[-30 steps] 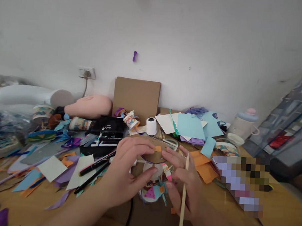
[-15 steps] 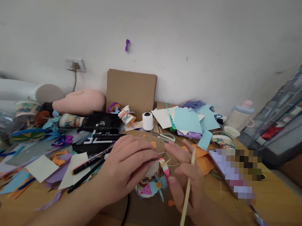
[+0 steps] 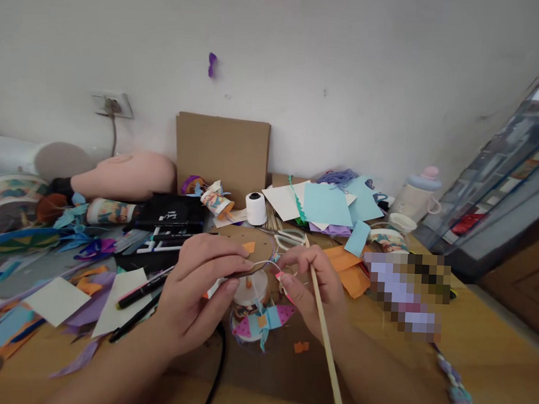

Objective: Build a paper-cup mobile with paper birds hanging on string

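Note:
A thin white string (image 3: 267,262) runs in a short arc between my two hands. My left hand (image 3: 203,288) pinches its left end, with the thumb under the fingers. My right hand (image 3: 315,284) grips the other end near a small pink paper piece and also holds a long wooden stick (image 3: 325,335), which slants down toward me between its fingers. Below and between the hands stands a patterned paper cup (image 3: 249,291), bottom up. A bow-like figure of blue and pink dotted paper (image 3: 271,316) hangs at its front. My left fingers partly cover the cup.
White scissors (image 3: 290,238) and a thread spool (image 3: 256,209) lie beyond my hands. Markers (image 3: 145,289) and paper scraps (image 3: 58,301) cover the left side. Orange paper (image 3: 353,280), a pixelated phone-like object (image 3: 399,297) and a bottle (image 3: 416,193) are on the right.
My right hand has moved up and left, its spread fingers closing on the string. The cup and its paper bow now show more clearly. The view has shifted slightly.

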`<state>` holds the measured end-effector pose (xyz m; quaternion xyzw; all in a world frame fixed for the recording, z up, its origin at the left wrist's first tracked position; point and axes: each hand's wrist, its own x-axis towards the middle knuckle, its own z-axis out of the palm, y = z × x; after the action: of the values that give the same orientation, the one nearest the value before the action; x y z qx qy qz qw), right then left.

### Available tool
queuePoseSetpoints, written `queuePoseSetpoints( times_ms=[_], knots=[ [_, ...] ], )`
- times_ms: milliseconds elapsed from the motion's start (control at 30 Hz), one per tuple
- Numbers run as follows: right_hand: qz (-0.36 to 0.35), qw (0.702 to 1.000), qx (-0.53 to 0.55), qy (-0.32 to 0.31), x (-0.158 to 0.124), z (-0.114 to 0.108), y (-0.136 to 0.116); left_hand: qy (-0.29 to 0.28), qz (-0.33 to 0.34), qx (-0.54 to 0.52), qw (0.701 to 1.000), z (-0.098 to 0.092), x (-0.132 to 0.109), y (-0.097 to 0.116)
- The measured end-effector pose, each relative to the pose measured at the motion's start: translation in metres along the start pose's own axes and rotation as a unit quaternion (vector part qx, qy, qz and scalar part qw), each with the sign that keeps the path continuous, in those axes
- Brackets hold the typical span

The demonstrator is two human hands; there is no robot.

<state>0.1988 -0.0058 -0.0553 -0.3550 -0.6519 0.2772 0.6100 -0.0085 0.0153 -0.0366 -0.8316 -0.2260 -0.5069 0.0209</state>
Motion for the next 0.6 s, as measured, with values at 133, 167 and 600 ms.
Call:
queuePoseSetpoints(
  times_ms=[133,167,600],
  knots=[
    [0.012,0.996,0.080,-0.039,0.0001,0.0038,-0.0049,0.007,0.002,-0.001,1.000,0.0016,-0.0005,0.0004],
    [0.008,0.995,0.094,-0.043,0.0001,0.0049,-0.0059,0.009,0.003,0.001,1.000,0.0020,0.0000,0.0007],
    [-0.065,0.994,0.085,-0.009,0.0021,0.0062,-0.0087,0.025,-0.002,-0.004,1.000,0.0070,0.0015,0.0017]
  ],
)
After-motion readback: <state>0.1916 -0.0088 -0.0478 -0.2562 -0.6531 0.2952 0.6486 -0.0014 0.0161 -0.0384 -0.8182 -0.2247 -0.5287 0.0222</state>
